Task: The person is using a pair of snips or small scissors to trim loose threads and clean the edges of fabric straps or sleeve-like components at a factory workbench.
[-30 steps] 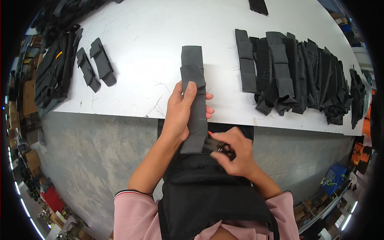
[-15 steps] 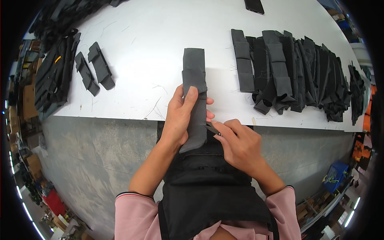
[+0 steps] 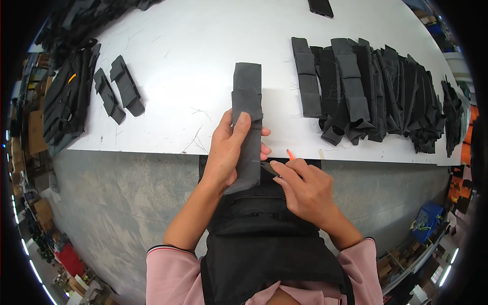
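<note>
My left hand (image 3: 227,147) grips a dark grey folded fabric strip (image 3: 247,104), thumb on top and fingertips showing past its right edge. The strip stands lengthwise, its far end over the white table and its near end above my black apron. In my right hand (image 3: 311,189) is a pair of thread snips (image 3: 269,168); the dark blades lie close to the strip's right edge, and an orange bit pokes out above the knuckles. Most of the snips is hidden by the fingers. Whether the blades touch the cloth I cannot tell.
On the white table (image 3: 178,61), many similar strips (image 3: 358,86) lie in a row at right. Two short fabric pieces (image 3: 126,86) rest at left, beside a black fabric pile (image 3: 71,96). A phone (image 3: 321,7) lies at the far edge. Loose threads (image 3: 195,137) are scattered about.
The right hand has turned slightly, and the orange bit of the snips now shows above it. The near end of the strip has shifted a little left. My left hand keeps its grip.
</note>
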{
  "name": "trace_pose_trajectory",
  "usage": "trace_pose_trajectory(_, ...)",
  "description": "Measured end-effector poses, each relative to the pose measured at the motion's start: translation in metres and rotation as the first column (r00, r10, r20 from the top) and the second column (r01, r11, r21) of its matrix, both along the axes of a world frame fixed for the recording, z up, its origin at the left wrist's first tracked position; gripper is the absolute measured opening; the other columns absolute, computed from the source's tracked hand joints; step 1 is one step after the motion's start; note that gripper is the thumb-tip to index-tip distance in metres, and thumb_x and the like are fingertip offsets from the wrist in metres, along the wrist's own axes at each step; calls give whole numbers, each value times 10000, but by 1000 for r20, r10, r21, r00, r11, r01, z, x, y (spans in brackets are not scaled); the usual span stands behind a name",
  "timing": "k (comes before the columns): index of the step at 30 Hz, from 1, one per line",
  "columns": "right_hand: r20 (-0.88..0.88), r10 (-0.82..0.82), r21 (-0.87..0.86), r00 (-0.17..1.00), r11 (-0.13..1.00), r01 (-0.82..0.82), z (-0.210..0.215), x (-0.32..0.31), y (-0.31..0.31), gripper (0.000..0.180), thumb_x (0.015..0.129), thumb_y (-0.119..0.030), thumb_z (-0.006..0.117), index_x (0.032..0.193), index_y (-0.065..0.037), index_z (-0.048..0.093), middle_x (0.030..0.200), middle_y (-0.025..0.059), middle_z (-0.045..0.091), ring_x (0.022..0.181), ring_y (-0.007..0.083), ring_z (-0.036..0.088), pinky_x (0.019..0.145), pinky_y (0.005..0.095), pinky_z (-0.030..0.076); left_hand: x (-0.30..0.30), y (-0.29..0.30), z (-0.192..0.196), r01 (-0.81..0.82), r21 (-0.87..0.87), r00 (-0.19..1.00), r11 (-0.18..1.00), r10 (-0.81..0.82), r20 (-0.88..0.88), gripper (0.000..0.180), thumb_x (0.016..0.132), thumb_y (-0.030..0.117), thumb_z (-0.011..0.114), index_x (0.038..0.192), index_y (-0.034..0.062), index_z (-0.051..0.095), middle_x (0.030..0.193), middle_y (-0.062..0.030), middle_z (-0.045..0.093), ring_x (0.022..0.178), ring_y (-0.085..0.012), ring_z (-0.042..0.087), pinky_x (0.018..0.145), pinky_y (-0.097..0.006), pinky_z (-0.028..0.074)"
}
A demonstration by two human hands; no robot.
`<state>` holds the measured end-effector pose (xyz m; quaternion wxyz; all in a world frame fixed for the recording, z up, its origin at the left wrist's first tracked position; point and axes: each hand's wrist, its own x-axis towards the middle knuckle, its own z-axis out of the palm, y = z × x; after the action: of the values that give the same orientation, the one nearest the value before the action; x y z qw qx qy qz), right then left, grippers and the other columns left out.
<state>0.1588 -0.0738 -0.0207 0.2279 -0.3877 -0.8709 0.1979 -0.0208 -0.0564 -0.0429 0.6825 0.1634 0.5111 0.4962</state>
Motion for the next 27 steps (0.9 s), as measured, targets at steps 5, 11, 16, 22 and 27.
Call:
trace_pose_trajectory(5, -19, -11, -15, 1000, 1000, 10, 1, 1, -2, 322, 701, -85, 699, 1017, -65, 639, 755, 15, 529, 604, 159, 545, 524, 270, 418, -1, 0, 1, -3, 4, 1000, 1000, 3, -8, 443, 942, 385, 500, 1151, 4, 414, 876, -146, 614, 600, -173, 619, 524, -279, 528)
trace_pose_trajectory(11, -63, -10, -52, 998, 999, 6, 1, -1, -2, 367, 681, -30, 710, 1038, -68, 636, 801, 53, 563, 582, 207, 547, 527, 303, 425, 2, 0, 1, 10, 6, 1000, 1000, -10, 9, 437, 944, 383, 499, 1145, 5, 415, 876, -148, 613, 597, -172, 618, 527, -280, 528)
trace_pose_trajectory(16, -5, -1, -45, 1000, 999, 1, 2, -3, -1, 373, 680, -22, 709, 1043, -65, 637, 800, 53, 565, 584, 207, 547, 526, 304, 424, 2, 0, 1, 14, -4, 1000, 1000, -14, 22, 432, 946, 378, 496, 1144, 3, 413, 874, -151, 613, 597, -172, 617, 528, -280, 528)
trace_pose_trajectory(22, -114, -75, 11, 991, 997, 77, 0, 3, -5, 295, 690, -68, 697, 979, -61, 637, 733, 28, 521, 582, 169, 546, 512, 273, 419, 1, 0, 1, 16, 10, 1000, 1000, -16, -4, 430, 945, 376, 500, 1142, 5, 409, 874, -153, 612, 603, -175, 620, 532, -280, 529)
trace_pose_trajectory(27, -84, -37, -31, 996, 999, 34, 1, -5, -2, 312, 669, -60, 716, 969, -53, 630, 747, 40, 531, 600, 192, 564, 529, 280, 441, 3, -2, 1, -1, 8, 1000, 1000, 1, 23, 432, 947, 397, 485, 1139, 17, 413, 884, -151, 607, 641, -175, 627, 548, -277, 529)
